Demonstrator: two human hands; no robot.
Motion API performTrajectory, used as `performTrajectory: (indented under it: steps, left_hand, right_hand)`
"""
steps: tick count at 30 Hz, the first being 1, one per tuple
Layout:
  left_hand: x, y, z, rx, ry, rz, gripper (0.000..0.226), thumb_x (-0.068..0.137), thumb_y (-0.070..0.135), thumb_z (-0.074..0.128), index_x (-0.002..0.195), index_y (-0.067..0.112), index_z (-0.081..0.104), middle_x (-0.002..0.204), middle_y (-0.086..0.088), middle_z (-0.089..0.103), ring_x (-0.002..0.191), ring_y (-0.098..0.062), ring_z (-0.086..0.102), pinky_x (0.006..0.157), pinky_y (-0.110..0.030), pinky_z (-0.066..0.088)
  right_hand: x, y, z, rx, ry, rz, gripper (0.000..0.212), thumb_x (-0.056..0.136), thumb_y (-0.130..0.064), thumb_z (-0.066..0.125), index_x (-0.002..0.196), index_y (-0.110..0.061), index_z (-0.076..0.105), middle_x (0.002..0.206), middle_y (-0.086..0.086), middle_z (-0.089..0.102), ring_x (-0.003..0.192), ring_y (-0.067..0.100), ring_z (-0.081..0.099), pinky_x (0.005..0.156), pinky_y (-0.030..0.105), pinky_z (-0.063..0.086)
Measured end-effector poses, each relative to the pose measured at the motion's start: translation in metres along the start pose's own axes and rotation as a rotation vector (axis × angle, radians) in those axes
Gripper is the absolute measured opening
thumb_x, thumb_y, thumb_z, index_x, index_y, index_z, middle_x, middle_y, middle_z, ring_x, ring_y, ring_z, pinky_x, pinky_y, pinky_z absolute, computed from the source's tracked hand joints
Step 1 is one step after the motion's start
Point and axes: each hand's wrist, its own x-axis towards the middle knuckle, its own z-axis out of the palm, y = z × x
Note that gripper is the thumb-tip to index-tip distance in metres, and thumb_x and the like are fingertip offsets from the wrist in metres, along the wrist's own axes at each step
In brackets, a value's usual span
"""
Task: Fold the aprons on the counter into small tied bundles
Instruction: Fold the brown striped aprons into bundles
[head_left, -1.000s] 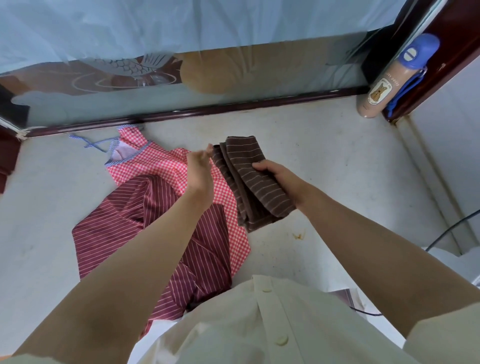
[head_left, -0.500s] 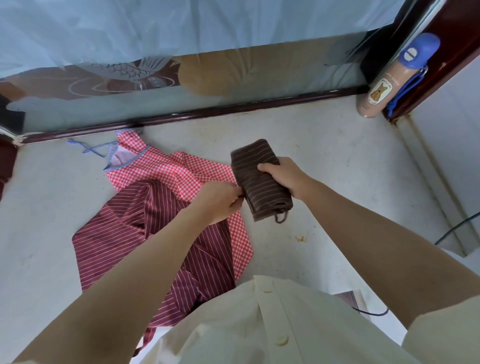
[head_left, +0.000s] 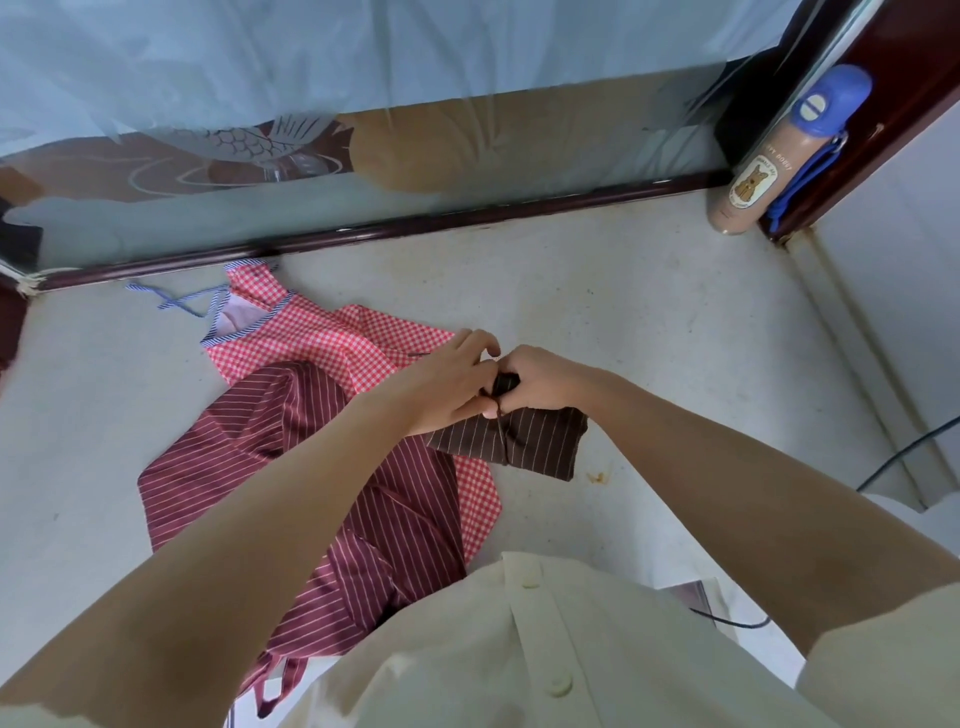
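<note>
Tying off now: brown bundle was up in the air in the right hand alone half a second back, with the left just arriving, and a second back it was a looser, longer fold. It's now down on the counter, turned crosswise, at the right edge of the checked apron with its left corner lapping over that apron's hem. Left hand and right hand have closed in together on the bundle's far edge. Both have fingers curled and pinching the tie, which runs as a thin dark cord across the bundle's middle. Can't tell which hand has which end, or whether a knot is formed yet, the fingers cover it. My read: folding on this one is finished and it's at the cinch/knot step, so first bundle nearly done. Checked apron is flat and unfolded, and the maroon striped apron lies over its near-left part, also unfolded, neither touched. So roughly one of three close to complete. Risk: if the cord slips off that short bundle before the knot bites, the fold springs open
</note>
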Motion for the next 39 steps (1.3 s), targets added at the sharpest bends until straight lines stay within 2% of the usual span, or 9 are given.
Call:
performTrajectory:
  steps: [5,10,12,16,21,25,30,35,39]
  left_hand:
    - [-0.003,0.007,-0.002,-0.269,-0.174,-0.184,0.045,0.094,0.045,0.054,0.119,0.009,0.04,0.111,-0.006,0.054,0.085,-0.013,0.049,0.074,-0.022,0.041]
    - [0.004,0.005,0.005,-0.308,-0.265,-0.322,0.047,0.096,0.043,0.051,0.128,0.008,0.05,0.109,-0.005,0.062,0.094,-0.018,0.057,0.084,-0.03,0.048]
    - [0.004,0.002,0.008,-0.291,-0.231,-0.361,0.039,0.099,0.04,0.046,0.117,0.008,0.059,0.101,-0.006,0.065,0.087,-0.019,0.059,0.08,-0.029,0.048]
    - [0.005,0.001,0.012,-0.336,-0.091,-0.524,0.038,0.101,0.038,0.043,0.102,0.006,0.063,0.094,-0.009,0.066,0.083,-0.022,0.061,0.074,-0.032,0.048]
    - [0.005,-0.006,0.02,-0.389,0.078,-0.793,0.042,0.102,0.038,0.041,0.089,0.003,0.06,0.079,-0.009,0.061,0.072,-0.023,0.056,0.059,-0.031,0.037]
    - [0.002,-0.011,0.017,-0.618,0.286,-0.983,0.041,0.103,0.034,0.039,0.088,0.002,0.06,0.078,-0.009,0.057,0.069,-0.022,0.053,0.05,-0.026,0.032]
    - [-0.002,-0.005,0.014,-0.887,0.455,-0.881,0.036,0.103,0.031,0.041,0.092,0.004,0.061,0.084,-0.01,0.064,0.079,-0.026,0.062,0.066,-0.033,0.05]
    - [-0.013,-0.009,0.009,-1.194,0.327,-0.729,0.035,0.101,0.033,0.046,0.108,0.005,0.066,0.094,-0.014,0.07,0.087,-0.029,0.069,0.08,-0.039,0.058]
    - [-0.026,-0.024,0.004,-0.696,0.014,-0.48,0.022,0.099,0.022,0.052,0.108,0.008,0.066,0.088,0.003,0.068,0.067,-0.008,0.058,0.063,-0.018,0.046]
  right_hand:
    - [0.002,0.0,0.005,-0.085,-0.073,0.02,0.035,0.078,-0.032,0.079,0.105,-0.015,0.065,0.083,-0.001,0.063,0.071,0.013,0.056,0.064,0.023,0.042]
    - [0.002,0.001,0.003,-0.104,-0.038,0.014,0.028,0.081,-0.022,0.073,0.104,-0.017,0.058,0.098,0.002,0.062,0.085,0.019,0.061,0.07,0.027,0.049]
    - [0.004,0.0,0.001,-0.197,0.076,-0.013,0.021,0.088,-0.016,0.062,0.107,-0.009,0.063,0.102,0.006,0.063,0.09,0.023,0.062,0.075,0.029,0.051]
    - [0.01,-0.002,0.0,-0.231,0.528,0.006,0.02,0.095,-0.016,0.054,0.1,-0.006,0.07,0.097,0.005,0.068,0.089,0.02,0.063,0.083,0.032,0.05]
    - [0.009,-0.009,0.003,0.3,0.561,0.049,0.012,0.091,-0.018,0.063,0.089,-0.009,0.07,0.072,-0.001,0.069,0.057,0.0,0.056,0.064,0.019,0.044]
    - [0.0,-0.006,0.016,0.792,0.41,0.13,0.013,0.094,-0.015,0.062,0.087,-0.004,0.067,0.071,0.005,0.066,0.049,0.004,0.046,0.047,0.012,0.039]
    - [0.006,0.009,0.016,1.031,0.358,0.303,0.026,0.086,-0.026,0.073,0.09,-0.003,0.06,0.065,0.003,0.049,0.046,0.007,0.036,0.041,0.017,0.027]
    - [-0.003,0.018,0.008,1.093,0.206,0.202,0.012,0.089,-0.012,0.065,0.098,-0.006,0.061,0.079,0.003,0.057,0.047,0.005,0.035,0.041,0.016,0.026]
    - [-0.006,0.022,0.002,0.825,0.301,0.067,0.024,0.082,-0.001,0.068,0.101,-0.015,0.063,0.085,-0.001,0.065,0.063,0.005,0.06,0.056,0.018,0.044]
